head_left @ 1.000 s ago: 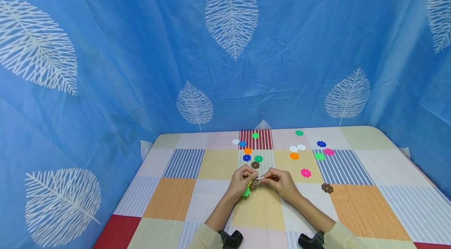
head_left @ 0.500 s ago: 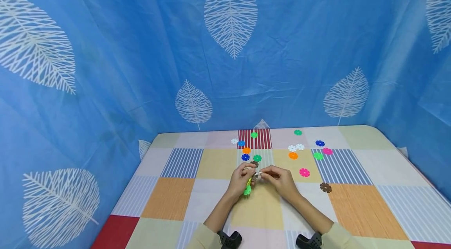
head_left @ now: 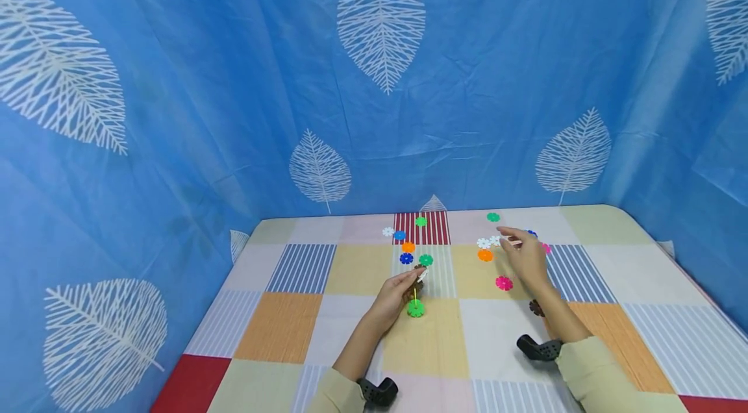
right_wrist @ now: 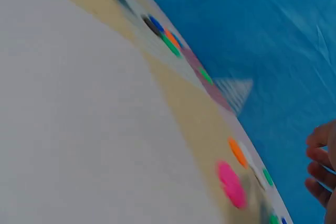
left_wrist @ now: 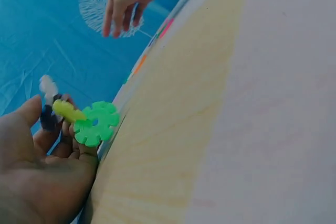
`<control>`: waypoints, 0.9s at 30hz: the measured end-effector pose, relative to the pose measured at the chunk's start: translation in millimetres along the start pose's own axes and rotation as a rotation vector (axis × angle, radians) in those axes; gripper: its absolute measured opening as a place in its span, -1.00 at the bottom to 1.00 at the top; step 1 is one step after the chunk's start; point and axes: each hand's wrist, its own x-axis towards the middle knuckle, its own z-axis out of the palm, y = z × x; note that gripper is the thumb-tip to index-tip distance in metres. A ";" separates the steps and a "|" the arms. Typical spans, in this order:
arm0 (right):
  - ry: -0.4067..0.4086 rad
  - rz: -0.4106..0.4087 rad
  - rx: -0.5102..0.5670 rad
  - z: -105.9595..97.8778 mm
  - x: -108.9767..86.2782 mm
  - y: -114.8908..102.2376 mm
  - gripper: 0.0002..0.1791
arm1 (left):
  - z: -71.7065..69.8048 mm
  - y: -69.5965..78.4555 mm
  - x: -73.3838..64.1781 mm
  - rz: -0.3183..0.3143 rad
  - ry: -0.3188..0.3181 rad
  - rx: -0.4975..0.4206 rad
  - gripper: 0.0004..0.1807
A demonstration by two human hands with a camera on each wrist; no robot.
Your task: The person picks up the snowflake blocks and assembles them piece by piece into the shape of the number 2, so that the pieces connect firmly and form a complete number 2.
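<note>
My left hand [head_left: 393,301] holds a small cluster of joined snowflake discs over the middle of the table. In the left wrist view the cluster has a green disc [left_wrist: 97,124], a yellow disc [left_wrist: 67,110] seen nearly edge-on, a dark disc [left_wrist: 48,117] and a white disc [left_wrist: 48,86]. The thumb and fingers pinch it at the dark disc. Over the right-hand group of loose discs hangs my right hand [head_left: 528,263], near two white discs [head_left: 483,243]. Its fingers [right_wrist: 320,156] are loosely bent, and I see nothing held in them.
Near my right hand lie an orange disc [head_left: 485,255], a pink disc [head_left: 504,283] and a brown disc [head_left: 536,308], partly hidden by the forearm. Several more discs lie beyond my left hand, including a blue disc [head_left: 406,258]. A blue leaf-patterned curtain [head_left: 467,108] surrounds the patchwork-covered table.
My right hand has left the cluster and moved right and away from me, over the loose discs. My left hand still holds the cluster, which has turned so the green disc shows more fully.
</note>
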 end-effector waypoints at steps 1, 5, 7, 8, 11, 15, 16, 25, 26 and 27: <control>0.002 0.019 -0.038 -5.4 6.7 6.5 -0.71 | -0.7 -0.6 0.7 -0.006 0.002 -0.019 -0.60; -0.043 0.138 -0.181 -23.3 29.0 33.8 -0.64 | -2.5 -4.5 3.8 -0.018 0.029 -0.062 -0.58; -0.107 0.206 -0.260 -29.8 34.3 45.7 -0.58 | -2.3 -5.4 3.9 -0.022 0.042 -0.081 -0.58; -0.143 0.238 -0.297 -32.4 35.6 51.3 -0.55 | -1.8 -5.7 3.9 -0.024 0.049 -0.091 -0.59; -0.245 0.286 -0.403 -36.6 34.4 63.0 -0.51 | 1.3 -5.6 3.3 -0.013 0.063 -0.134 -0.60; -0.262 0.265 -0.472 -36.3 29.2 71.9 -0.58 | 6.5 -4.1 2.0 0.006 0.059 -0.156 -0.60; -0.246 0.253 -0.476 -35.9 28.4 73.3 -0.61 | 7.3 -3.8 1.7 0.002 0.062 -0.156 -0.59; -0.099 0.177 -0.230 -35.3 27.0 72.4 -0.78 | 4.5 -1.0 -2.0 -0.028 0.027 -0.194 -0.56; -0.108 0.166 -0.182 -35.2 25.9 70.3 -0.79 | 4.3 -0.8 -2.3 -0.031 0.008 -0.188 -0.54; -0.128 0.151 -0.126 -34.9 24.1 66.8 -0.78 | 4.3 -0.6 -2.5 -0.034 -0.009 -0.179 -0.52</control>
